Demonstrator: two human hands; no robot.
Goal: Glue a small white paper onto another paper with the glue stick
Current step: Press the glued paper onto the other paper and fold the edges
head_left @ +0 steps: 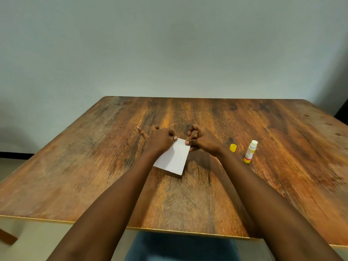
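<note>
A small white paper [174,158] lies tilted near the middle of the wooden table [94,166]. My left hand [160,139] pinches its far left corner and covers part of its left edge. My right hand [202,140] pinches the far right corner with thumb and finger. To the right lies the glue stick [250,152], white and yellow, uncapped, its white tip pointing away from me. Its yellow cap [233,148] stands apart between the stick and my right wrist. Whether a second sheet lies under the white paper cannot be told.
The table's front edge [169,231] runs across just above my lap. A plain pale wall [169,53] stands behind the far edge. A dark object [343,110] shows at the far right.
</note>
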